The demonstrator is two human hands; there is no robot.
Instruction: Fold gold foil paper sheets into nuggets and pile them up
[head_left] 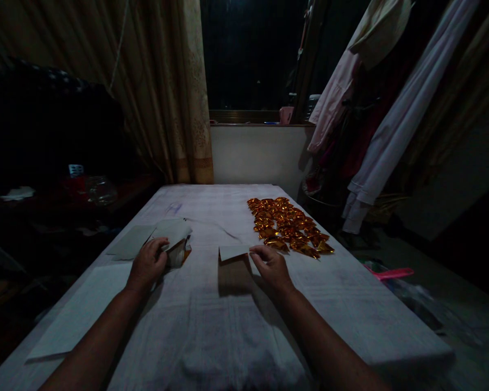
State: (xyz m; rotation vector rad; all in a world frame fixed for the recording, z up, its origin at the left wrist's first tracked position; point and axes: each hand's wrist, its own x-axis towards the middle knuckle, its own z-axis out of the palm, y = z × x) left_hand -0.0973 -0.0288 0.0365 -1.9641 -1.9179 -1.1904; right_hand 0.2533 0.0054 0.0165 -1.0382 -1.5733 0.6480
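My right hand (272, 266) pinches the right edge of a small sheet of paper (234, 252) between thumb and fingers. The sheet is pale on top, and a brownish face or shadow shows below it. To the left, my left hand (149, 262) curls its fingers on the edge of a loose pile of pale paper sheets (169, 231), some with gold-brown undersides. A shiny bit of gold shows at the pile's right edge. Beyond my right hand lie many shiny gold foil folded pieces (287, 222), set close together in rows.
A white cloth covers the table (195, 326). A larger pale sheet (85, 304) lies at the left edge, and a dark thread (220, 228) crosses the middle. A glass jar (101, 190) stands on a dark side surface. Clothes (375, 146) hang at right, above a pink handle (395, 273).
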